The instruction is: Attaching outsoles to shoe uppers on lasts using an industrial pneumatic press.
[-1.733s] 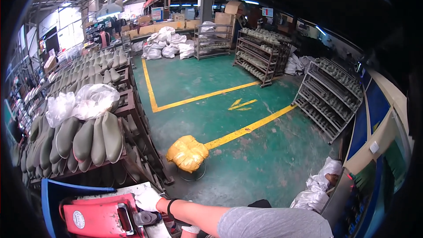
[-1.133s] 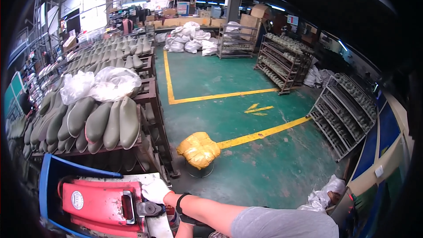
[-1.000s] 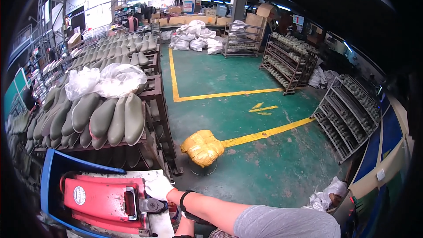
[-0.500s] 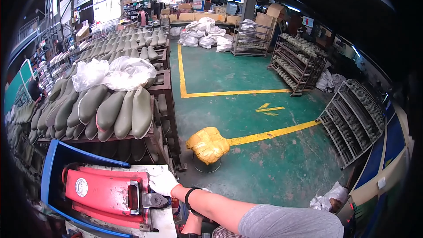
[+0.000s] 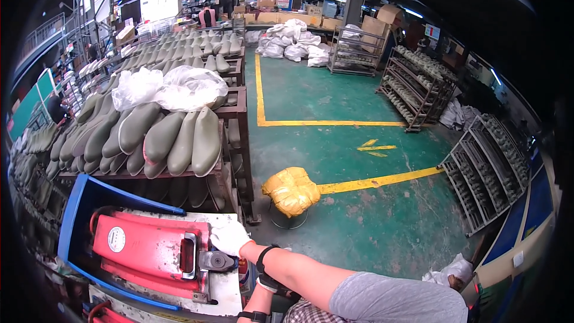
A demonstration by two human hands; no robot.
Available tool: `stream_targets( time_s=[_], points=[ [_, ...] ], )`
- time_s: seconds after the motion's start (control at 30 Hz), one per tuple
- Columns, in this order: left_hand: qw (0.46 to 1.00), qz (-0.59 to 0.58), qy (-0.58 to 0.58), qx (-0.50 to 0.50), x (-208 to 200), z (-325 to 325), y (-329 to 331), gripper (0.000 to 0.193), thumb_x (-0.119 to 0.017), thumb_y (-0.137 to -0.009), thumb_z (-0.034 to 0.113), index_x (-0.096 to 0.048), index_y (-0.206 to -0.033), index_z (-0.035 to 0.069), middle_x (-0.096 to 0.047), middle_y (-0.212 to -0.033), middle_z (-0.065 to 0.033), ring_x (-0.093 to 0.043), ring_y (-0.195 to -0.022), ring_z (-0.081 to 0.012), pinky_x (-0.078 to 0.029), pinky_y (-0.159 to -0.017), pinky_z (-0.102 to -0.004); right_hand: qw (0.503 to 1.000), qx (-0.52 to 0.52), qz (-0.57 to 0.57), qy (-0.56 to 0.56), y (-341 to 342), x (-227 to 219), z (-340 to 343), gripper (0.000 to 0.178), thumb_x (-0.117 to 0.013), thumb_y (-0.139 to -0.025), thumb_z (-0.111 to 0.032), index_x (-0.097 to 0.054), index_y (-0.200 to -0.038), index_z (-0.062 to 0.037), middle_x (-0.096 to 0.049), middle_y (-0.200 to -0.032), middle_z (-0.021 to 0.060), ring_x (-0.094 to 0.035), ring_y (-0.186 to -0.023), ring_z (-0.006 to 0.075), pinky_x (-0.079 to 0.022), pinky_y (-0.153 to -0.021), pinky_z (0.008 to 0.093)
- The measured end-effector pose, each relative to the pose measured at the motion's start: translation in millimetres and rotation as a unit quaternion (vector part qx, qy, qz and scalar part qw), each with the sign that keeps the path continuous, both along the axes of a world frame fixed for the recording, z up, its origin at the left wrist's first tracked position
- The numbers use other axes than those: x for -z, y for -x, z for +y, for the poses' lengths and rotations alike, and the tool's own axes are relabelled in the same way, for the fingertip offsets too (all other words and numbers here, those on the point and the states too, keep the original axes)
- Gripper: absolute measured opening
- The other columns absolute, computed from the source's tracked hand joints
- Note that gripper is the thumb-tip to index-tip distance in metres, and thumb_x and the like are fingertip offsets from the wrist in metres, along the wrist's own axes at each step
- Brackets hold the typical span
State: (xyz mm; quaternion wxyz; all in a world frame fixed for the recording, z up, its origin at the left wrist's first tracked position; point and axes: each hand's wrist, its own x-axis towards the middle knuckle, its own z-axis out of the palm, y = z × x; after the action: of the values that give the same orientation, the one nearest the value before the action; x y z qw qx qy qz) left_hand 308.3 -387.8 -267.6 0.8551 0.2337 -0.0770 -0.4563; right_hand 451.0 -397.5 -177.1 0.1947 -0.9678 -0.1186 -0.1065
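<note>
At seven o'clock in our view, our white-gloved right hand (image 5: 230, 237) lies just beside the dark grey metal fitting (image 5: 217, 261) of a scuffed red machine housing (image 5: 140, 242) at eight o'clock; we cannot tell whether its fingers grip anything. At six, our left hand (image 5: 269, 281) is mostly hidden beneath our right forearm (image 5: 305, 268), its grip unclear. Olive-grey foot-shaped lasts (image 5: 206, 142) lie at nine.

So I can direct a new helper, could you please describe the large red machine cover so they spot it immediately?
On the left stands a rack of grey-green foot-shaped forms. Nearer, a curved blue guard partly surrounds the red cover, left of the white-gloved right hand. Its round white label sets it apart from the red piece cut off at the bottom edge.
</note>
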Motion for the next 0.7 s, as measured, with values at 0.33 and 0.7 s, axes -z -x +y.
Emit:
stream_targets(
  time_s=[0.33, 0.7],
  points=[
    [0.942, -0.101, -0.32, -0.032, -40.8, 90.9, 29.0, 0.051, -0.066, -0.101, 0.028, -0.054, -0.146, 0.008, -0.065, -0.136, -0.0094, -0.067, -0.111, -0.0218, -0.055, -0.095, -0.0349, 1.0, 0.005, 0.002, 0.008, -0.2, 5.9, -6.7, 0.034, -0.051, -0.095, -0.032, -0.076, -0.091, -0.0095, -0.075, -0.102, 0.0126, -0.071, -0.092, 0.0334, -0.055, -0.083, 0.0482],
    [0.318, -0.308, -0.801, -0.402, -172.4, 317.5, 171.8, 0.034, -0.069, -0.093, 0.021, -0.071, -0.121, 0.001, -0.07, -0.12, -0.0212, -0.064, -0.112, -0.0386, -0.049, -0.102, -0.0458, 0.995, 0.022, 0.102, -0.003, -4.5, -5.6, 2.6, 0.038, -0.053, -0.092, -0.037, -0.075, -0.109, -0.0103, -0.071, -0.118, 0.0169, -0.067, -0.11, 0.0369, -0.052, -0.096, 0.0486]
  ],
)
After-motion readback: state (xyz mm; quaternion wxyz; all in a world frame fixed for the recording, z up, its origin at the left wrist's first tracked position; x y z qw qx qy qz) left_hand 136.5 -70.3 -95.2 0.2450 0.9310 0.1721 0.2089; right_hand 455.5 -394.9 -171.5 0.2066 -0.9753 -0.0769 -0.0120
